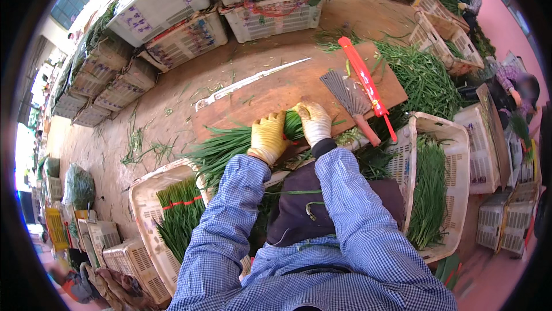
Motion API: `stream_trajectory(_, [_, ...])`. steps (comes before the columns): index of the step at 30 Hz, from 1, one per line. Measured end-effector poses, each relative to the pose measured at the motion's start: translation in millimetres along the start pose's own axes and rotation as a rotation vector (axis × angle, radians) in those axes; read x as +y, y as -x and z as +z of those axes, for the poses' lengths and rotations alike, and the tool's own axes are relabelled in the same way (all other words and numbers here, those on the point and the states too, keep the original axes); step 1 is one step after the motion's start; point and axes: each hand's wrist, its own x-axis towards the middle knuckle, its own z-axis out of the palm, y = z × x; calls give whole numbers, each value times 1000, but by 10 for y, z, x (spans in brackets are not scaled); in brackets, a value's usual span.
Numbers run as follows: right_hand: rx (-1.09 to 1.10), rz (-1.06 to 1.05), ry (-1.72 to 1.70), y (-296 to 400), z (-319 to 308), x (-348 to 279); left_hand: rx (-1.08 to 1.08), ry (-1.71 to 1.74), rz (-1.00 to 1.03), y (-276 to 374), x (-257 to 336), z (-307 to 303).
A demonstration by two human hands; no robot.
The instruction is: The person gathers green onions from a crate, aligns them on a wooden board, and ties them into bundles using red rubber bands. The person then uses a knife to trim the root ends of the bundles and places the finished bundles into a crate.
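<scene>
A bundle of long green leafy stalks, looking like garlic chives (228,140), lies across the near edge of a wooden board (276,91). My left hand (268,136), in a yellowed work glove, is closed around the bundle. At its cut end my right hand (315,122), gloved too, grips the stalks. A bit of red tie shows between the hands, mostly hidden. Right of them on the board rests a broad cleaver (345,91) with a wooden handle. Beside the cleaver lies a sheaf of red ties (362,73).
A white crate (144,207) at left holds tied bundles; another crate (457,224) at right holds loose stalks. Loose greens (422,78) are heaped beyond the board's right end. Stacked crates (164,0) stand across the floor. Two people (515,82) work at the far right.
</scene>
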Motion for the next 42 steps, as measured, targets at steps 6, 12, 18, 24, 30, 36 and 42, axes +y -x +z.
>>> stream_trajectory(6, [19,-170,-52,-251,-353,129,-139,118,-7,-177,164,-376])
stream_trajectory(12, [-189,188,864,-74,-1482,93,-119,184,20,-270,265,-346])
stream_trajectory(18, [-253,299,1032,44,-1398,989,-92,75,-27,-408,517,-284])
stream_trajectory(24, [-174,215,573,149,-1451,714,-242,-21,-124,-491,472,-207])
stream_trajectory(30, [-104,125,71,292,-1557,306,-306,-110,-215,-663,521,-98])
stream_trajectory(36, [-253,132,93,580,-1412,-153,-304,-114,-225,-645,559,-136])
stream_trajectory(42, [-143,140,97,748,-1368,-64,-361,-88,-213,-580,562,-273])
